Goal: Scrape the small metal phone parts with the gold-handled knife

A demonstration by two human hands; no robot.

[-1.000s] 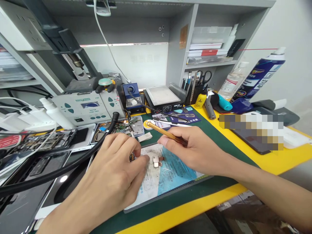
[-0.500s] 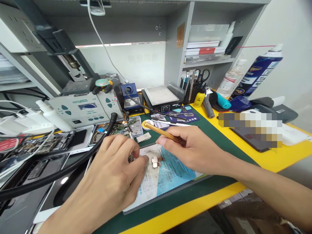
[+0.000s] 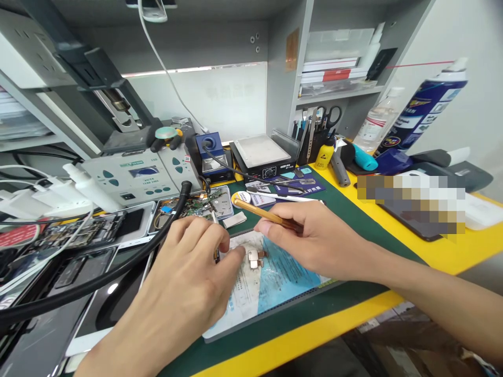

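Head view: the left hand is pinching thin metal tweezers, tips aimed at the small silver metal part that's lying on the stained blue-and-white work mat. Right hand, just behind that part, is gripping a slim golden-brown tool.

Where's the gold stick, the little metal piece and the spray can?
Gold stick (image 3: 257,211), head view, middle of the shaft.
Metal piece (image 3: 253,257), head view, its flat top.
Spray can (image 3: 426,107), head view, blue body.
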